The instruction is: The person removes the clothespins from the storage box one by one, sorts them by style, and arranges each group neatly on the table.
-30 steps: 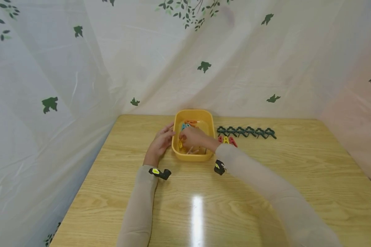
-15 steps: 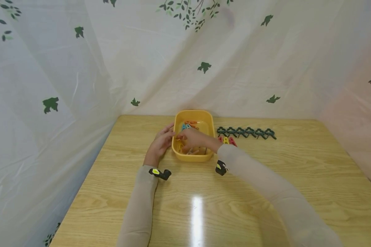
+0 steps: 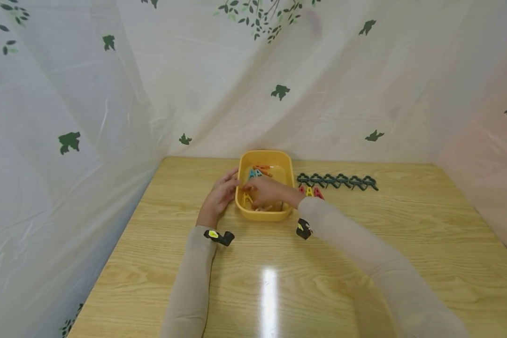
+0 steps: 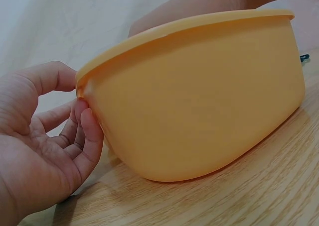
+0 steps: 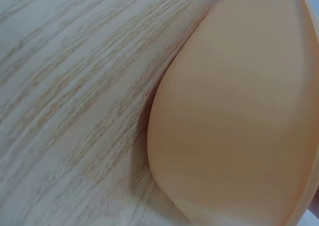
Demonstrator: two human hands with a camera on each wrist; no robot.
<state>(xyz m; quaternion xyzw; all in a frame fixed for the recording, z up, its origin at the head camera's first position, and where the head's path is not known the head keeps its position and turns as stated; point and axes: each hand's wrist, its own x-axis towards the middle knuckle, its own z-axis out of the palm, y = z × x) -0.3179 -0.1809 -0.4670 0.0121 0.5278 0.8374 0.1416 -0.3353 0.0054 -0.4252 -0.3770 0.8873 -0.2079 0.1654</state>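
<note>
A yellow plastic tub [image 3: 264, 216] stands near the back of the table. My left hand [image 4: 50, 131] holds its left rim, thumb at the edge and the other fingers curled against the wall below. Inside the tub is my right hand [image 3: 266, 188], fingers bent down close to a yellow clip [image 3: 247, 197] by the left wall; I cannot tell whether they pinch it. Two light-blue clips [image 3: 255, 173] lie just beyond the fingers, with orange clips [image 3: 262, 167] behind them. In the right wrist view the tub wall [image 5: 229, 111] hides the hand's work.
Right of the tub, a row of several dark green clips [image 3: 342, 180] lies on the wooden table [image 3: 321, 291]. In front of them are two red clips [image 3: 318, 193] with a yellow clip [image 3: 309, 191] between. A patterned white sheet [image 3: 219, 94] hangs behind the table.
My right hand has shifted slightly within the tub, and more of the yellow clip by the left wall shows beneath its fingers. The left hand stays on the rim.
</note>
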